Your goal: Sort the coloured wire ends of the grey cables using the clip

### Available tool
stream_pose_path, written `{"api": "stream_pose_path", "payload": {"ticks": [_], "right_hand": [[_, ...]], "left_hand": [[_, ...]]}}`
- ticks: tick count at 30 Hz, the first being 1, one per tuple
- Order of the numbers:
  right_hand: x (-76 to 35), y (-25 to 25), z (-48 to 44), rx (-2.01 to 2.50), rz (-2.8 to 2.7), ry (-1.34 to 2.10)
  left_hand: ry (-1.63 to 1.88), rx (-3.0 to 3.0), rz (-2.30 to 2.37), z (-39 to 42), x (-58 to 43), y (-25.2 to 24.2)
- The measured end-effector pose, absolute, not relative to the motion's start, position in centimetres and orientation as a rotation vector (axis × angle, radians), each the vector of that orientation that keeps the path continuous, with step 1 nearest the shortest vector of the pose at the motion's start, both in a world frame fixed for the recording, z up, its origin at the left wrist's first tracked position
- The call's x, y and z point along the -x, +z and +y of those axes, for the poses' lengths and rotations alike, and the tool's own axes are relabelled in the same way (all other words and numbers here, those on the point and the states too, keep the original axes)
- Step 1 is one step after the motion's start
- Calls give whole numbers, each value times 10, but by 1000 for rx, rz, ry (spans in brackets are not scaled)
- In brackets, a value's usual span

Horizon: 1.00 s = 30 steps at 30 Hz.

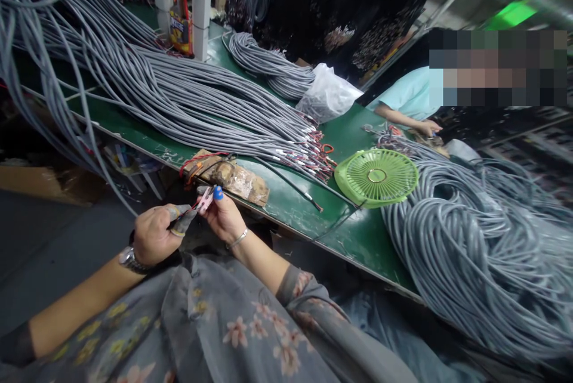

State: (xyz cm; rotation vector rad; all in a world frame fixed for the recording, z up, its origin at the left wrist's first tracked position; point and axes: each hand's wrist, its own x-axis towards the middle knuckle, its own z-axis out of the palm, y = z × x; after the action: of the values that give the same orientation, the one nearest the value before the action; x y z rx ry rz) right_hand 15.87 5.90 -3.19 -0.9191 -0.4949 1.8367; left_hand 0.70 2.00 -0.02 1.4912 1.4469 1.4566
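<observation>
My left hand point(156, 232), with a watch at its wrist and grey coverings on its fingertips, is closed around the end of a grey cable point(117, 189) that hangs down from the pile on the left. Thin red and dark wires point(193, 209) come out between its fingers and reach across to my right hand point(226, 219). That hand is closed in a pinch at the wire ends, a blue cover on its thumb and something pinkish at its fingers, too small to make out. Just beyond both hands, a worn wooden block point(242, 183) with red and orange wire on it lies at the table edge.
Many grey cables point(179, 90) with stripped ends lie across the green table point(286, 183). A green fan point(376, 175) stands to the right, near big cable coils point(461, 240). A plastic bag point(329, 93) and a co-worker's hand point(427, 127) are farther back.
</observation>
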Motion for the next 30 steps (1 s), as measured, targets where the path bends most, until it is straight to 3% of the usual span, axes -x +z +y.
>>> {"api": "stream_pose_path", "payload": {"ticks": [14, 24, 30], "right_hand": [[-170, -31, 55, 920, -365, 2029], [-173, -48, 44, 952, -416, 2084], [-172, -50, 35, 937, -636, 2020]], "left_hand": [[1354, -1902, 1498, 6, 5, -15], [1288, -964, 1533, -9, 6, 4], [1211, -733, 1529, -6, -1, 10]]}}
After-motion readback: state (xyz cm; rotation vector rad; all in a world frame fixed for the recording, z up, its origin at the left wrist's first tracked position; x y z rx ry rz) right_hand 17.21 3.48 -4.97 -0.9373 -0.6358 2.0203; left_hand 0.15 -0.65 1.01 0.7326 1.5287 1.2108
